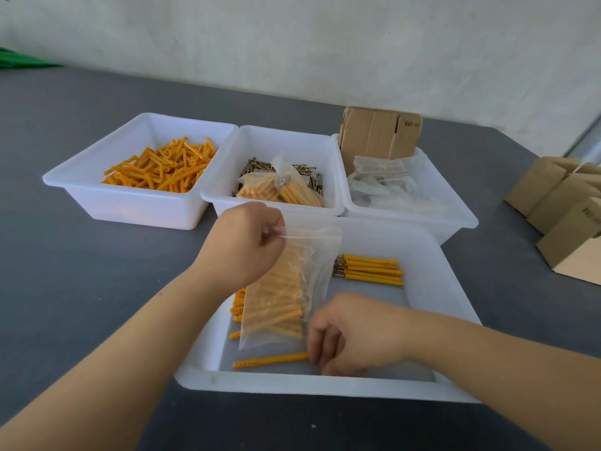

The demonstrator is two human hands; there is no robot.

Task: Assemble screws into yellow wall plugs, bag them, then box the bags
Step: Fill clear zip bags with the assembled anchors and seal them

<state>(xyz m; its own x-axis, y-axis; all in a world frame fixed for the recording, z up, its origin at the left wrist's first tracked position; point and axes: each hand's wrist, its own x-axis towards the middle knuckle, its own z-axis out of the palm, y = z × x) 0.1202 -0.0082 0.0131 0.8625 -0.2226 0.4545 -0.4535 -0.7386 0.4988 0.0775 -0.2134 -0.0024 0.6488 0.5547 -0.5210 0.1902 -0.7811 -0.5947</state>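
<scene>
From the head view, the left hand (242,242) pinches the top edge of a clear plastic bag (286,288) between thumb and curled fingers, holding it upright over the near white tray (432,390); the bag is part-filled with yellow plugs, though the plastic blurs them too much to count or to see whether each carries a screw. The right hand (351,333) is curled down by the bag's lower right corner, its fingertips at the end of a single yellow plug (270,359) lying on the tray floor (whether it truly grips it I cannot tell, the fingers hide the contact). A few more plugs (236,307) peek out from behind the bag's left side, mostly covered. Farther back in the tray lies a neat row of assembled plugs (370,270), screw heads showing at their left ends. Beyond stand three bins: loose yellow plugs (162,166) on the left, screws (257,166) in the middle with a filled bag (279,188) on top of them, and empty bags (387,183) on the right, with flat cardboard (379,133) propped at its back. Cardboard boxes (566,216) at the right are cut off by the frame edge.
</scene>
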